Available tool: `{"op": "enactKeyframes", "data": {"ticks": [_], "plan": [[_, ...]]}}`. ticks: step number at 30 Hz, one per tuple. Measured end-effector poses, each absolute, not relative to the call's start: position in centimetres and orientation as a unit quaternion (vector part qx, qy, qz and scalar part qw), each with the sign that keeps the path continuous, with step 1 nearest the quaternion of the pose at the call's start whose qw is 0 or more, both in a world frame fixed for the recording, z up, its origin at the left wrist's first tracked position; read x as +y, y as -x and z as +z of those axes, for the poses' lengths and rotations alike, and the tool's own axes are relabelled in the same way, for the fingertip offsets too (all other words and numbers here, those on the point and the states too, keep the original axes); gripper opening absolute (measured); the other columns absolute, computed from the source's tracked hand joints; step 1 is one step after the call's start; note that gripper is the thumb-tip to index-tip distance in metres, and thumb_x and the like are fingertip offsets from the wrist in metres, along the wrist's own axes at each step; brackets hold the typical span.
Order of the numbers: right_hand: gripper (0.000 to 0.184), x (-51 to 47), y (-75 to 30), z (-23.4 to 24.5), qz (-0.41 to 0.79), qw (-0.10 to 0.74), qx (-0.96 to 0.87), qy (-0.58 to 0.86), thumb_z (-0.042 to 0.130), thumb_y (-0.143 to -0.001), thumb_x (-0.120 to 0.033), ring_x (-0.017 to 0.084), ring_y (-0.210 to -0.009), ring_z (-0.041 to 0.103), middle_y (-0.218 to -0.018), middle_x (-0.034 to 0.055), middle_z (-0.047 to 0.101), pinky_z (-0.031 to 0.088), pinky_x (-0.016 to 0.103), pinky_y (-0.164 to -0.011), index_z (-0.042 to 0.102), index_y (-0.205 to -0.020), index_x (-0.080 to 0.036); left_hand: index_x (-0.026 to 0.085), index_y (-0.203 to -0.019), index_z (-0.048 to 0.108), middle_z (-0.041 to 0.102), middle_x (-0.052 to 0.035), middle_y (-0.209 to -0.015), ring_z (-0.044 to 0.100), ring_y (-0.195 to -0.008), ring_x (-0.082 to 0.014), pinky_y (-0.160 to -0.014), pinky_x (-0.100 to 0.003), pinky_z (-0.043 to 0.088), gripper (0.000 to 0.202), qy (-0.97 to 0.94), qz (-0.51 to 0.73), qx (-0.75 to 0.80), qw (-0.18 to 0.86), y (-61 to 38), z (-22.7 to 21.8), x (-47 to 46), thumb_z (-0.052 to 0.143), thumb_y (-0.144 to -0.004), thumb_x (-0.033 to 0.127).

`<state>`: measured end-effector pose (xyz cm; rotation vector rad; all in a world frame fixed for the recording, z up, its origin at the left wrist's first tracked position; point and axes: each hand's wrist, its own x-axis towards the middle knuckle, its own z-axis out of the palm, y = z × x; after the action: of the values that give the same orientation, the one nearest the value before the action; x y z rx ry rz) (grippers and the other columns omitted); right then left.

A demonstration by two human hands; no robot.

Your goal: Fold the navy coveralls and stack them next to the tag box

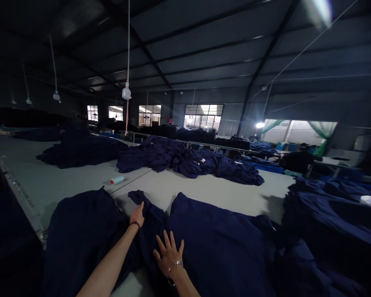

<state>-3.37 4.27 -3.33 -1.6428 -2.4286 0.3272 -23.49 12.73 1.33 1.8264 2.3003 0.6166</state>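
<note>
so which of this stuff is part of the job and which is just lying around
In use: left hand, right hand, navy cloth under them

Just lying about: teal roll on the table, farther navy heaps, blue crates

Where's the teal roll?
In the head view, the roll lies on the grey table, left of centre, just beyond the left hand and the navy cloth, short of the far navy heaps.
</note>
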Motion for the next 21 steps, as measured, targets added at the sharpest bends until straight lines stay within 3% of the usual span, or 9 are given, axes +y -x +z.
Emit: {"op": "enactKeyframes", "data": {"ticks": [2,5,7,9,12,17,21], "plan": [[0.054,4.5,3.3,-2.8,0.148,0.106,-0.814,0.551,0.034,-0.088,-0.055,0.029,-0.143,0.003,-0.155,-0.0045,0.016,-0.010,0.069,-0.103,0.029,-0.141,-0.044,0.015,-0.146,0.027,0.031,-0.0085,-0.151,0.031,-0.136,-0.0143,-0.110,-0.025,0.026,0.083,-0.623,0.244,0.739,0.075,22.0,2.2,12.6,0.037,-0.067,-0.010],[0.057,5.3,3.0,-1.3,0.261,0.177,-0.767,0.559,0.037,-0.088,-0.050,0.026,-0.142,0.013,-0.151,-0.0022,0.029,-0.008,0.067,-0.105,0.027,-0.143,-0.040,0.017,-0.145,0.029,0.024,-0.0049,-0.154,0.024,-0.139,-0.0129,-0.113,-0.025,0.023,0.087,-0.664,0.338,0.659,0.100,19.4,4.1,11.8,0.035,-0.064,-0.011],[0.059,6.0,2.7,0.2,0.360,0.281,-0.681,0.573,0.039,-0.087,-0.048,0.026,-0.139,0.026,-0.146,0.0006,0.040,0.000,0.065,-0.108,0.027,-0.144,-0.037,0.018,-0.146,0.028,0.017,-0.0029,-0.156,0.016,-0.141,-0.0145,-0.114,-0.029,0.021,0.092,-0.699,0.357,0.609,0.111,17.6,5.6,10.9,0.035,-0.059,-0.012],[0.066,6.8,2.4,1.9,0.426,0.420,-0.586,0.546,0.045,-0.083,-0.051,0.024,-0.134,0.035,-0.144,0.0050,0.043,0.014,0.053,-0.113,0.031,-0.144,-0.029,0.020,-0.147,0.025,0.014,-0.0014,-0.156,0.010,-0.142,-0.0163,-0.115,-0.032,0.020,0.097,-0.732,0.350,0.576,0.102,16.1,6.9,9.8,0.034,-0.057,-0.012],[0.079,7.2,1.8,4.7,0.498,0.577,-0.463,0.452,0.054,-0.075,-0.058,0.021,-0.129,0.043,-0.140,0.0072,0.047,0.033,0.037,-0.107,0.032,-0.144,-0.026,0.022,-0.148,0.022,0.014,0.0008,-0.156,0.009,-0.143,-0.0188,-0.116,-0.035,0.019,0.097,-0.799,0.320,0.507,0.059,14.0,8.3,7.9,0.036,-0.057,-0.009],[0.085,6.0,-0.5,8.7,0.565,0.663,-0.348,0.346,0.062,-0.070,-0.058,0.021,-0.112,0.058,-0.130,0.0072,0.056,0.050,0.032,-0.088,0.030,-0.143,-0.028,0.024,-0.145,0.031,0.026,0.0033,-0.153,0.012,-0.142,-0.0224,-0.112,-0.035,0.028,0.074,-0.874,0.254,0.413,-0.030,10.3,9.3,5.0,0.038,-0.077,-0.003],[0.088,4.9,-3.5,9.3,0.535,0.669,-0.352,0.378,0.076,-0.055,-0.042,0.017,-0.083,0.066,-0.092,0.0008,0.070,0.054,0.027,-0.071,0.042,-0.133,-0.025,0.029,-0.140,0.038,0.040,0.0022,-0.146,0.020,-0.140,-0.0208,-0.104,-0.038,0.037,0.052,-0.902,0.168,0.393,-0.065,7.3,9.7,3.1,0.033,-0.093,0.009]]}}
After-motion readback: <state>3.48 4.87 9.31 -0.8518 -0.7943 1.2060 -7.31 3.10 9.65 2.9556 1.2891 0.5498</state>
